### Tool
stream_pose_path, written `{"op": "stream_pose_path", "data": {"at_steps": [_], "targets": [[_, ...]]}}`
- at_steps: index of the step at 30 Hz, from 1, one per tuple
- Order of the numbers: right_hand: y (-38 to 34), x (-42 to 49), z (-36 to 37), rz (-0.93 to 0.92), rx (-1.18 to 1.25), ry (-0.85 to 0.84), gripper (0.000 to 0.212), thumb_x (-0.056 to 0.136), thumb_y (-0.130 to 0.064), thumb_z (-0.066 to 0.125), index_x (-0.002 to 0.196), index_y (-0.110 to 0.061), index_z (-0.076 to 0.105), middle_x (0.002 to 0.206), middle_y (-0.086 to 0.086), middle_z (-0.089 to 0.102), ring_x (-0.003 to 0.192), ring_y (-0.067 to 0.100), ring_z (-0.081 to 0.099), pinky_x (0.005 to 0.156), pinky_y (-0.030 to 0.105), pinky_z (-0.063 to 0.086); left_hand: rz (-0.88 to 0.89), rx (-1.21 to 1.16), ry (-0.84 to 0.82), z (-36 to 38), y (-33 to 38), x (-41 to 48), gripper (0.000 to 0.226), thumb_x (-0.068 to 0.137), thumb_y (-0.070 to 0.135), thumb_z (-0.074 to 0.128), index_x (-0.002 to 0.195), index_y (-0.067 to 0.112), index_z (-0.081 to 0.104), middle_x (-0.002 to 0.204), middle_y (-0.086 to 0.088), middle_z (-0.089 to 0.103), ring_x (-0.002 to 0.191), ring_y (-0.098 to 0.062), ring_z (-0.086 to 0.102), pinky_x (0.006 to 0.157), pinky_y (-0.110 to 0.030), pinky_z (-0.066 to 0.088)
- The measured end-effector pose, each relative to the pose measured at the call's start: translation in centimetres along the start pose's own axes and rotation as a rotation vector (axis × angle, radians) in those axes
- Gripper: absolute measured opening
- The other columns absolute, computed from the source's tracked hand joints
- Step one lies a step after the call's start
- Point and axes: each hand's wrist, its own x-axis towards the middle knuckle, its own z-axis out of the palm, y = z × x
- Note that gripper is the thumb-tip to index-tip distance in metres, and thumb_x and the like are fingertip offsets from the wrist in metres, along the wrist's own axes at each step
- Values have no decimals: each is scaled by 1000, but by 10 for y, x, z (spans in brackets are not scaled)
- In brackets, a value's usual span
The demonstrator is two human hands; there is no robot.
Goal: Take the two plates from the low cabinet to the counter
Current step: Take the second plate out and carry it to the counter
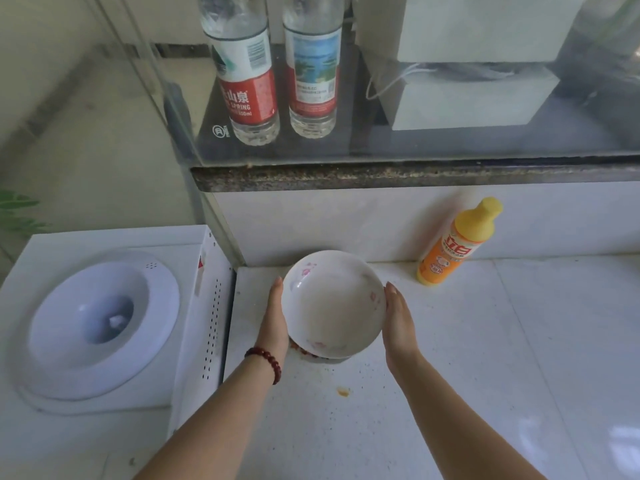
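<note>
A white deep plate (332,304) with faint pink flower marks is held between both hands just above the white tiled counter (485,358), near its back left corner. My left hand (275,322) presses flat against the plate's left rim, a red bead bracelet on its wrist. My right hand (398,322) presses against the right rim. Under the plate's near edge a second rim with red marks (304,351) peeks out; whether it is a second plate I cannot tell for sure.
An orange dish-soap bottle (457,244) leans at the wall right of the plate. A white water dispenser top (100,323) stands left of the counter. Two water bottles (249,71) and white boxes (467,98) sit on the raised ledge behind. An orange stain (343,392) marks the counter.
</note>
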Motion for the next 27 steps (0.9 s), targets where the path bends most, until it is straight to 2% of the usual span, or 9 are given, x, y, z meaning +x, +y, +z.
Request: {"op": "stream_pose_path", "data": {"at_steps": [3, 8, 10, 13, 19, 22, 24, 25, 27], "targets": [[-1, 3, 3, 1, 12, -3, 48, 96, -46, 31, 139, -28, 40, 140, -5, 43, 114, 9, 39, 90, 31, 31, 11, 8, 20, -2, -1, 1, 54, 92, 58, 25, 130, 29, 50, 125, 2, 59, 114, -14, 53, 87, -31, 43], [3, 5, 5, 18, 19, -7, 50, 95, -48, 32, 141, -29, 37, 145, -3, 41, 120, 10, 37, 93, 31, 30, -8, 6, 3, -4, 0, 3, 48, 92, 59, 22, 113, 34, 58, 107, 12, 63, 99, -1, 54, 71, -21, 41], [3, 5, 6, 25, 11, -10, 50, 95, -47, 31, 142, -29, 36, 147, -4, 39, 119, 8, 35, 93, 30, 29, -16, 6, 2, -5, -1, 6, 44, 92, 59, 22, 102, 38, 59, 99, 16, 65, 95, 0, 55, 69, -21, 41], [3, 6, 8, 40, -3, -16, 50, 96, -46, 30, 142, -29, 35, 148, -2, 39, 128, 14, 36, 94, 30, 29, -21, 23, 8, -8, -1, 7, 44, 91, 60, 22, 99, 40, 60, 92, 20, 68, 93, 1, 56, 69, -22, 41], [1, 6, 5, 35, -39, -29, 48, 96, -45, 30, 136, -24, 44, 141, -5, 45, 123, 12, 42, 93, 28, 31, -15, 40, 7, -9, -4, 6, 58, 91, 61, 23, 127, 27, 53, 119, 3, 62, 109, -11, 54, 81, -28, 43], [-6, 5, 2, 15, -40, -65, 38, 96, -40, 30, 110, -14, 54, 125, -10, 53, 91, 4, 52, 77, 21, 41, 10, 47, 9, -10, -4, 2, 58, 92, 59, 24, 132, 26, 49, 126, -1, 58, 116, -16, 51, 94, -33, 39], [-7, 6, -2, 24, -25, -69, 38, 96, -40, 31, 117, -20, 56, 131, -1, 54, 108, 9, 51, 91, 30, 41, 13, 47, 10, -10, -2, -2, 56, 92, 59, 24, 129, 28, 51, 127, 0, 58, 116, -15, 51, 96, -33, 37], [-8, 6, -4, 30, -17, -67, 41, 96, -40, 32, 129, -22, 49, 138, -1, 49, 122, 13, 45, 101, 36, 36, 17, 40, 15, -10, -1, -4, 55, 92, 59, 24, 128, 29, 51, 126, 1, 58, 115, -14, 51, 97, -33, 37], [-9, 3, -8, 25, -3, -75, 47, 96, -40, 33, 139, -22, 40, 146, -3, 42, 134, 15, 35, 109, 41, 27, 21, 34, 21, -10, 1, -8, 54, 92, 58, 24, 129, 28, 51, 125, 1, 58, 117, -16, 50, 102, -36, 37]]}}
